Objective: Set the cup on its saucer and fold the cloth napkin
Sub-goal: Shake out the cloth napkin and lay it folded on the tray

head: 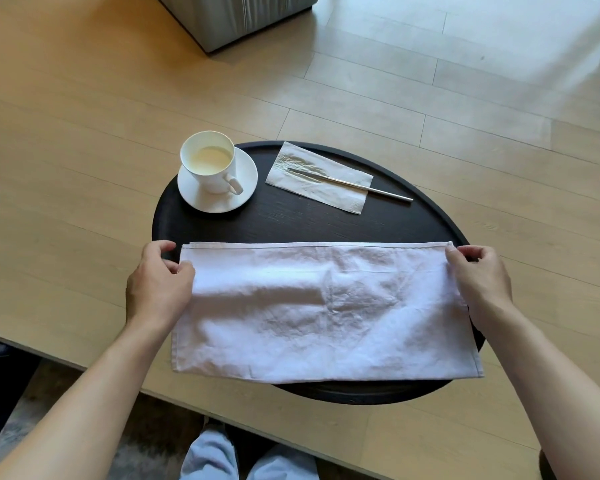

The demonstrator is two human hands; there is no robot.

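Cup step looks done: cup upright on saucer, far left of black round tray, pale liquid inside, handle toward camera-right

Now on the napkin: cloth napkin lying flat across near half of tray, wide rectangle, near edge overhanging tray rim slightly. Doubled hem visible along far edge, so probably folded in half once already; can't confirm layer count

Left hand at far-left corner of cloth, thumb and fingertips closed in a pinch on the short edge just below the corner. Right hand mirrored at far-right corner, fingers curled over the short edge; thumb hidden, so likely a pinch but can't tell for sure

Looks like squaring up the first fold or starting the second

Next move, by judgement: either carry one short edge across to meet the other, or bring far edge down to near edge. Needs both corners lifted together, layers kept aligned, then crease pressed flat. Wrinkles mid-cloth worth smoothing first

Watch-outs: cup well apart from cloth's far edge, but liquid inside, so keep the lift low. Paper napkin with metal utensil on it, far right of tray, clear of the cloth
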